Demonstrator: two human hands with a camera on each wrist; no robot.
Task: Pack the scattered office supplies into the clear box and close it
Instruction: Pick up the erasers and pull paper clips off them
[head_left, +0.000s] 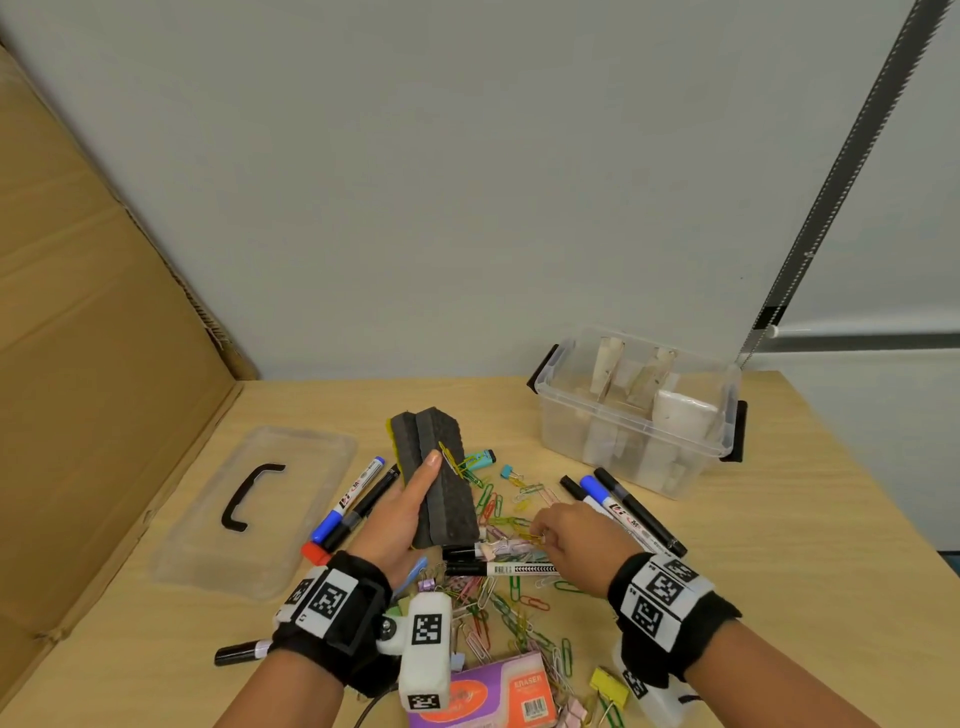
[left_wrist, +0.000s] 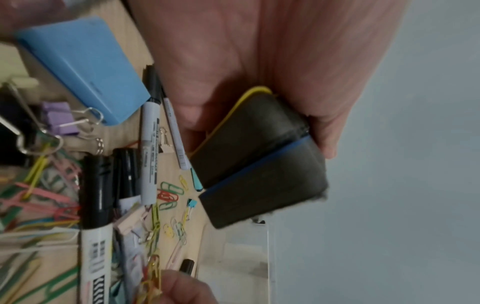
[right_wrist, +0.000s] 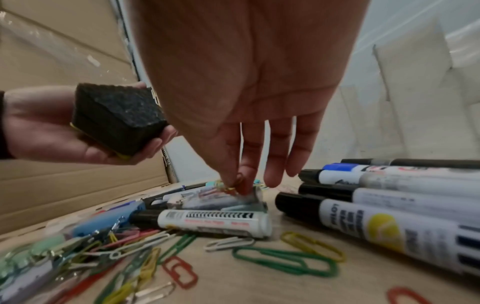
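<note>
The gathering step is in hand: nothing from the scatter looks to have reached the clear box (head_left: 639, 415) yet, which stands open at the far right of the table and already holds some pale, paper-wrapped things. The left hand (head_left: 400, 514) is curled round two dark whiteboard erasers (head_left: 441, 483) held together, one backed yellow and one blue, lifted above the table with a few paper clips clinging to their felt. The right hand (head_left: 576, 540) reaches down into the litter, thumb and forefinger pinching a yellow paper clip (right_wrist: 230, 188) just over a marker, the other fingers hanging loosely straight. The next move, as I judge it, calls for carrying the erasers across to the box and laying them flat, then sweeping the clips up in handfuls, since picking them singly would be slow. The lid (head_left: 254, 509), clear with a black handle, lies flat at the left, well apart from the box, and must be fetched last. The surface is a pale wood-grain table (head_left: 779, 545) strewn with markers (head_left: 628, 506), coloured paper clips, binder clips and a pink eraser pack (head_left: 498, 696). A plain grey-white wall stands behind, and brown cardboard leans along the left edge.
</note>
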